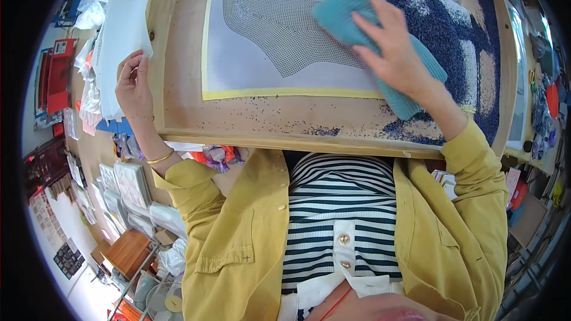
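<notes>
My right hand [395,53] rests on a folded teal cloth [342,15], fingers spread over it, gripping it against a white template sheet [256,80] with yellow edges. A curved shape filled with small dark dots [285,32] shows on the sheet; its right part is hidden under the cloth. Dark blue tiny beads [440,30] lie heaped right of the cloth, partly over the sheet. At the left, my left hand [134,80] is closed, its thumb and fingers pinching the lower corner of a thin white sheet [128,24] beside the tray's wall.
A shallow wooden tray [285,141] holds the template and beads, with loose beads scattered along its near side. Plastic bags [90,15] and a red box [58,77] stand at the left. Stacked wrapped panels [132,183] and a fan [163,302] are lower left.
</notes>
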Action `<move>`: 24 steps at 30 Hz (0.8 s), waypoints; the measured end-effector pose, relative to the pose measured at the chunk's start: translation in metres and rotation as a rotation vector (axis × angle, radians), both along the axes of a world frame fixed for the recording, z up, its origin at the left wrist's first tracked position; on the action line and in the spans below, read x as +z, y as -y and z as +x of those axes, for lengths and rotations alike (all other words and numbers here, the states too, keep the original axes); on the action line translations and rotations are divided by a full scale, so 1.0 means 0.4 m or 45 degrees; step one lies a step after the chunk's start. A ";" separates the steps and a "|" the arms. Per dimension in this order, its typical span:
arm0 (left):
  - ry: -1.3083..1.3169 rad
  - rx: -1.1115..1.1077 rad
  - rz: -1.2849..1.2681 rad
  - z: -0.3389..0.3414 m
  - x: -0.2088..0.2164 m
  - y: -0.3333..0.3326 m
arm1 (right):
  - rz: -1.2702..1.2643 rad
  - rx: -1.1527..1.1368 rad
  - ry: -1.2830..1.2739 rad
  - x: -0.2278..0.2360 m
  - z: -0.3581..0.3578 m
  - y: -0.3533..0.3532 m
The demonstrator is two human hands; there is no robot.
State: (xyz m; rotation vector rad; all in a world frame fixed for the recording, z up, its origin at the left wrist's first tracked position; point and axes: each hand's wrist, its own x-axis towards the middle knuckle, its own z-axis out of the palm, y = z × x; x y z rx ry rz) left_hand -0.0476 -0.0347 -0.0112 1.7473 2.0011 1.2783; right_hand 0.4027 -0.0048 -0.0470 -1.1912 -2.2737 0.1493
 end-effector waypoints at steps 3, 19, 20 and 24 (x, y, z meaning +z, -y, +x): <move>-0.012 -0.017 -0.022 -0.011 -0.007 0.000 | 0.411 0.027 0.203 -0.041 -0.071 -0.038; 0.019 -0.005 -0.012 0.010 -0.003 0.007 | -0.230 -0.185 -0.097 0.014 0.013 0.038; 0.031 -0.018 -0.009 0.013 -0.013 0.000 | -0.253 -0.183 -0.068 0.015 -0.011 0.048; 0.026 -0.039 0.017 0.018 -0.006 -0.015 | -0.181 -0.109 0.052 -0.008 -0.093 0.022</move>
